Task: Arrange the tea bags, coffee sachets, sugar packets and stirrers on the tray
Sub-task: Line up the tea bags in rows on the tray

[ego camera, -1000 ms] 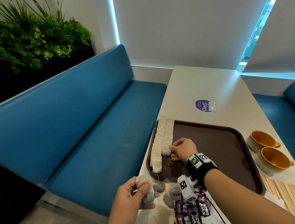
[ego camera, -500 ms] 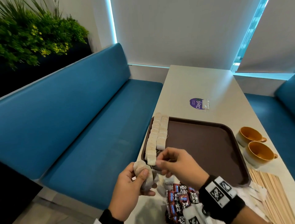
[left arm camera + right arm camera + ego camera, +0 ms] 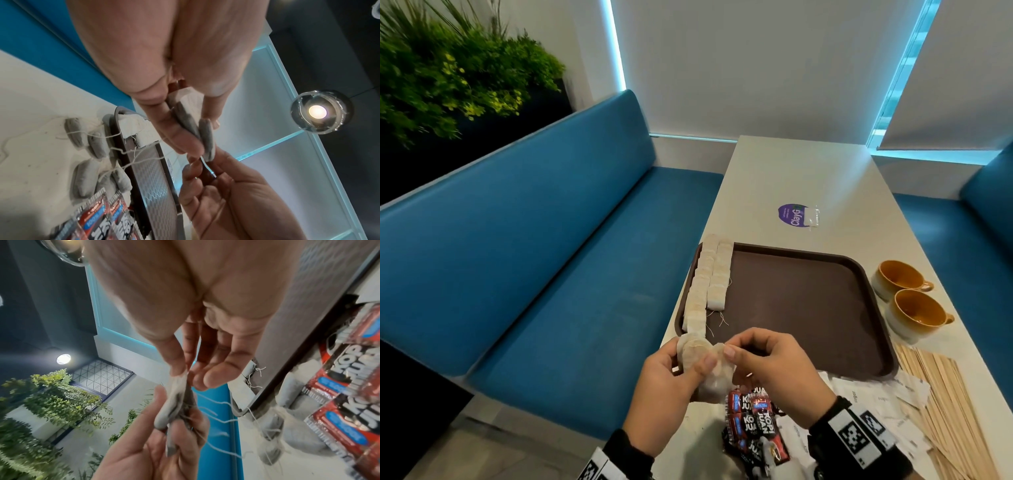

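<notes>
Bench [image 3: 524, 260]: blue, runs along the table's left side; a planter [image 3: 448, 78] of green foliage stands behind its backrest.
Table [image 3: 801, 178]: pale top, holding everything else.
Tray [image 3: 801, 308]: brown, near the front of the table, mostly bare.
Tea bag rows [image 3: 709, 284]: two rows lie along the tray's left edge, touching side by side; the right row is shorter, and loose strings trail from its near end.
Cups [image 3: 907, 298]: two orange-lined cups stand just right of the tray, handles pointing right.
Stirrers [image 3: 945, 404]: a fan of wooden sticks on the table at front right, off the tray.
Sugar packets [image 3: 873, 401]: white, scattered between the stirrers and the coffee, off the tray.
Coffee sachets [image 3: 753, 421]: red and black, piled on the table in front of the tray, under the hands.
Loose tea bags [image 3: 90, 155]: several lie on the table just outside the tray's near left corner, strings tangled.
Sticker [image 3: 796, 215]: purple, on the table beyond the tray.
Left hand [image 3: 671, 387]: above the tray's near left corner, grasping a small bunch [image 3: 702, 363] of tea bags between thumb and fingers.
Right hand [image 3: 767, 366]: beside the left, thumb and fingertips pinching the bunch's top edge; it seems to hold one bag, though blur hides exactly which.
</notes>
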